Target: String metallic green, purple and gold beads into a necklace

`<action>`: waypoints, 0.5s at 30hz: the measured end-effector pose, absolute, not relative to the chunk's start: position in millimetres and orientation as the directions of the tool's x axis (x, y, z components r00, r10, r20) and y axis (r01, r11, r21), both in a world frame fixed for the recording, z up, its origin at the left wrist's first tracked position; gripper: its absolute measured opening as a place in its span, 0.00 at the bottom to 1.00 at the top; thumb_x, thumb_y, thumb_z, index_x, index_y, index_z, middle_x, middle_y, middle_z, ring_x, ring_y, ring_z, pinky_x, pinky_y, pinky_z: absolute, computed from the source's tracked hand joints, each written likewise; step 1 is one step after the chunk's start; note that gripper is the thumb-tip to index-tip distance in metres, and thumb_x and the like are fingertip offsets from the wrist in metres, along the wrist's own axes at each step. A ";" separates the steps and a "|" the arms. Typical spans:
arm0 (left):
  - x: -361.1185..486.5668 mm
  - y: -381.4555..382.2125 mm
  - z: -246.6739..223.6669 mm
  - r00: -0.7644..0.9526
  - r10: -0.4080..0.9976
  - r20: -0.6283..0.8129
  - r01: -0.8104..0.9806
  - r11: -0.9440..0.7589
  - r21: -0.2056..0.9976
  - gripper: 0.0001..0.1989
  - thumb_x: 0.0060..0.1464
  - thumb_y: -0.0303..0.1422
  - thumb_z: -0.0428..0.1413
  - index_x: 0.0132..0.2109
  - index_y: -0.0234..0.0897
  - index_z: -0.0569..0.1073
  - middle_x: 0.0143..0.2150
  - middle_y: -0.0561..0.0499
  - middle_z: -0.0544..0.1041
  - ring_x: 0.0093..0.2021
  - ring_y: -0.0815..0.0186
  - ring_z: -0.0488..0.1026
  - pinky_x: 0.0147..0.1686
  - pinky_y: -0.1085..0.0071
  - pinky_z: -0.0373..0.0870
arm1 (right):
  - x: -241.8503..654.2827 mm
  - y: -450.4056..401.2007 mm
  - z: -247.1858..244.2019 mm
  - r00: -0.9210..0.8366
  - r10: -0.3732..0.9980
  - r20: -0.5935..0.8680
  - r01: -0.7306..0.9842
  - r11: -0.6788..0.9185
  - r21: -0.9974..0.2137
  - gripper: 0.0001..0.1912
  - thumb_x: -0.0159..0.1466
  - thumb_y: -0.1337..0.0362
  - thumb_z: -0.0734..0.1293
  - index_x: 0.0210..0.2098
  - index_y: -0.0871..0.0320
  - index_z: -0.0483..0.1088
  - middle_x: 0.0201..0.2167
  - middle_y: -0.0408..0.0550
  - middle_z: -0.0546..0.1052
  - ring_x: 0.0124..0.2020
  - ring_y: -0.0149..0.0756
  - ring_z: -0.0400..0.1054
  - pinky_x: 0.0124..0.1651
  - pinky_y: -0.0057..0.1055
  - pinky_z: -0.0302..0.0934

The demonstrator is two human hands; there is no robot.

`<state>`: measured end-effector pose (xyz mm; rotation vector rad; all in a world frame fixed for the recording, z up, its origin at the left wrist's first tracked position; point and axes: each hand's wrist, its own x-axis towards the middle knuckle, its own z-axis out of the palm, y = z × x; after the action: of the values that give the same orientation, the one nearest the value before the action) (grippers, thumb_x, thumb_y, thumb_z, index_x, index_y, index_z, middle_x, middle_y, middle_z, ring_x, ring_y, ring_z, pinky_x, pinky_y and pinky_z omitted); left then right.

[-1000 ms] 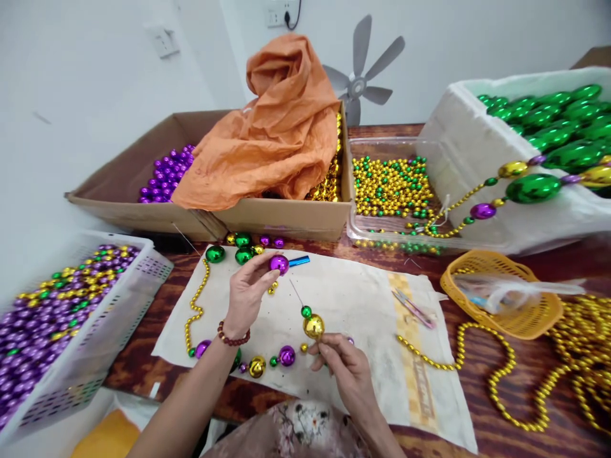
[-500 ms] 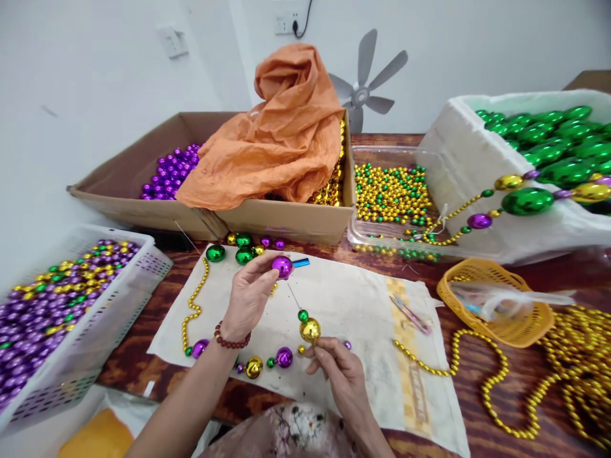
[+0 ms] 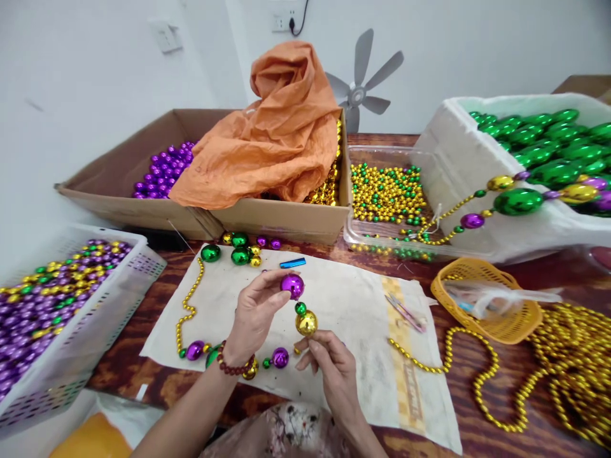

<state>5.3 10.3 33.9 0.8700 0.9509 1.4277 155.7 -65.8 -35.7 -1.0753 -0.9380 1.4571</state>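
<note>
My left hand (image 3: pixel 256 313) pinches a shiny purple bead (image 3: pixel 292 287) between thumb and fingers. Just below it, a small green bead (image 3: pixel 300 308) and a large gold bead (image 3: pixel 306 323) hang in line with it. My right hand (image 3: pixel 331 366) is closed under the gold bead, its fingertips pinched on the strand there; the exact spot is partly hidden. More of the beads lie on the pale cloth (image 3: pixel 353 305), among them a purple bead (image 3: pixel 280 357) near my right hand. A gold bead chain (image 3: pixel 187 312) lies along the cloth's left side.
Behind the cloth stand a cardboard box (image 3: pixel 281 219) under an orange cloth (image 3: pixel 267 140), and a clear tub (image 3: pixel 351 235). A white basket (image 3: pixel 143 267) is at left. A yellow basket (image 3: pixel 513 327), tweezers-like tool (image 3: pixel 405 313) and gold chains (image 3: pixel 568 362) lie right.
The purple bead in my left hand has come down to the green bead, closing the gap of bare string between them. The view has shifted slightly.
</note>
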 end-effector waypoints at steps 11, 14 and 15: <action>5.9 -3.1 25.9 0.089 0.994 0.061 -0.234 -0.039 0.971 0.18 0.53 0.33 0.66 0.52 0.43 0.78 0.53 0.46 0.80 0.49 0.61 0.78 0.50 0.67 0.75 | 159.9 -60.3 -39.8 0.027 0.964 -0.263 -0.345 -0.238 -0.908 0.15 0.62 0.52 0.72 0.34 0.59 0.75 0.27 0.50 0.81 0.20 0.30 0.71 0.23 0.24 0.57; -20.1 14.8 20.6 0.085 0.991 0.103 -0.092 -0.095 0.991 0.18 0.58 0.37 0.62 0.54 0.40 0.76 0.55 0.43 0.79 0.51 0.58 0.78 0.52 0.63 0.74 | 166.0 -60.0 -43.8 0.012 0.959 -0.283 -0.345 -0.262 -0.901 0.14 0.62 0.53 0.72 0.33 0.59 0.76 0.21 0.47 0.78 0.19 0.29 0.66 0.22 0.23 0.56; -31.9 24.6 15.3 0.032 0.994 0.104 0.006 -0.104 0.995 0.16 0.61 0.38 0.59 0.54 0.39 0.76 0.54 0.42 0.79 0.50 0.58 0.78 0.52 0.62 0.74 | 168.4 -59.8 -45.3 0.012 0.958 -0.287 -0.348 -0.265 -0.899 0.14 0.62 0.53 0.72 0.33 0.59 0.77 0.21 0.47 0.78 0.19 0.29 0.66 0.21 0.23 0.56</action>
<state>-31.9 24.6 15.3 1.3059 1.1398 1.2580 168.4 -59.8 -45.3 -1.1669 -0.7514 1.5089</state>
